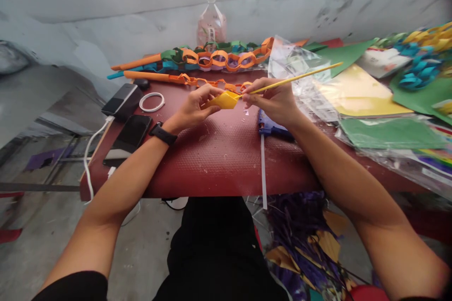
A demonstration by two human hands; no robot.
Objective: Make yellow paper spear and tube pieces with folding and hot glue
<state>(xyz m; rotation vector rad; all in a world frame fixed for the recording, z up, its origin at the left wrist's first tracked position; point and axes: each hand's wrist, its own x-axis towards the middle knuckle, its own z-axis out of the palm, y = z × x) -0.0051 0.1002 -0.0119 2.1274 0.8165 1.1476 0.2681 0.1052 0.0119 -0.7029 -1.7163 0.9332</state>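
My left hand [197, 103] pinches a folded yellow paper loop [224, 99] above the dark red table [212, 160]. My right hand [273, 99] is closed on a long yellow paper strip [300, 76] that runs from the loop up and to the right. Both hands meet at the loop, fingers curled. A black watch [162, 134] sits on my left wrist. Just behind the hands lies an orange paper chain [197, 81], and further back a longer orange, green and blue chain [219, 56].
Two phones [129, 120] and a white ring [151, 101] lie at the table's left; a white cable [90, 150] hangs off the edge. A blue glue gun [270, 128] sits under my right wrist. Coloured paper sheets in plastic [374, 103] cover the right. A bottle [211, 21] stands at the back.
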